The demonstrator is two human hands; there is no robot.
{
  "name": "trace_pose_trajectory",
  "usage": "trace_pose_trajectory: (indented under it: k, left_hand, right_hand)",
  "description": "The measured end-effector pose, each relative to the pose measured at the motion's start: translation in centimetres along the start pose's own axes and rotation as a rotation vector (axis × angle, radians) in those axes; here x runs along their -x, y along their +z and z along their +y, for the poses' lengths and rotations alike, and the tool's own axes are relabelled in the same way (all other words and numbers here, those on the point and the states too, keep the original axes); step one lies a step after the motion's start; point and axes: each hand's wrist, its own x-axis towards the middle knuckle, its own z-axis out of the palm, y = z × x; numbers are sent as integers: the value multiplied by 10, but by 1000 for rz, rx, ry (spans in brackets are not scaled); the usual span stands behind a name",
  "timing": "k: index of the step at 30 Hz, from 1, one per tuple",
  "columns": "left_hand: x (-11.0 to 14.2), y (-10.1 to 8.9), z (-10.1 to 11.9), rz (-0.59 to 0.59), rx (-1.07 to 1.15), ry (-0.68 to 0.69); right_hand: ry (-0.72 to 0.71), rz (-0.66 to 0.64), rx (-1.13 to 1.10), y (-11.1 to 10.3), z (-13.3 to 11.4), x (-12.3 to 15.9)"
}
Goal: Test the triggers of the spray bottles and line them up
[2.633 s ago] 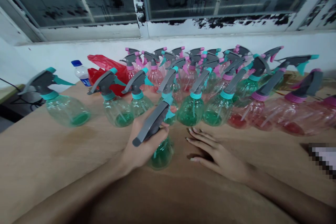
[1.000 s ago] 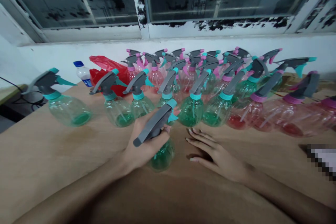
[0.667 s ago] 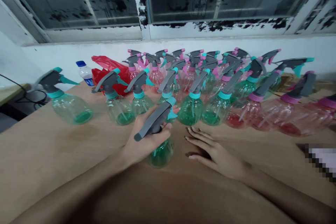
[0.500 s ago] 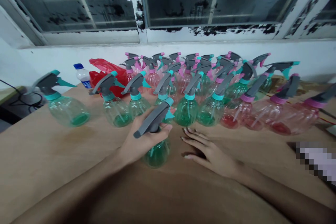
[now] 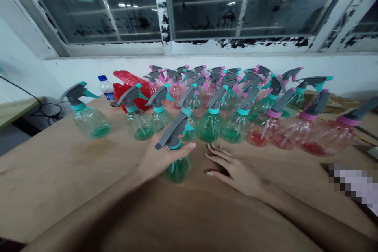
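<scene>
My left hand [image 5: 158, 159] is closed around the neck of a green spray bottle [image 5: 178, 171] with a grey and teal trigger head. The bottle stands near the middle of the table, its nozzle end pointing away from me. My thumb lies across the front of the neck; the other fingers are mostly hidden behind it. To the right, my right hand [image 5: 234, 171] rests palm down on the table with its fingers stretched out, holding nothing. Just beyond both hands runs a row of spray bottles, among them a green one [image 5: 210, 128] and a pink one [image 5: 261, 132].
More pink and green spray bottles crowd behind the front row. A red plastic bag [image 5: 125, 82] and a blue-capped bottle [image 5: 106, 88] stand at the back left. A single green spray bottle [image 5: 91, 122] is farther left. A blurred-out flat object [image 5: 354, 183] lies at right.
The view has shifted slightly, so the background sits lower and the left-side things farther right. My left thumb has straightened, showing the bottle's teal collar. My right hand stays put.
</scene>
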Motion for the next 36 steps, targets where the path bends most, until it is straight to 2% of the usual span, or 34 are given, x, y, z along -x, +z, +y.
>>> trace_pose_trajectory:
  k: [4, 11, 17, 22, 27, 32, 34, 36]
  left_hand:
    - [4, -3, -8, -8, -143, 54]
    - [20, -9, -22, -2, -171, 139]
    - [36, -9, -30, -7, -212, 151]
    - [39, -9, -36, -35, -252, 180]
    - [44, -11, -35, -51, -273, 143]
    - [53, -23, -35, -54, -327, 148]
    - [59, -32, -39, -53, -370, 115]
    - [66, -43, -45, 2, -404, 57]
  right_hand:
    - [4, 10, -8, 0, -1, 0]
    - [-11, 26, -20, 0, -1, 0]
    - [-16, 52, -30, 0, -2, 0]
    - [4, 14, -4, -2, -5, 0]
    - [9, 13, 7, -1, -3, 0]
    - [-3, 14, 10, 1, 0, 1]
    - [-5, 3, 30, 1, 1, 1]
    - [1, -25, 70, -1, 1, -1]
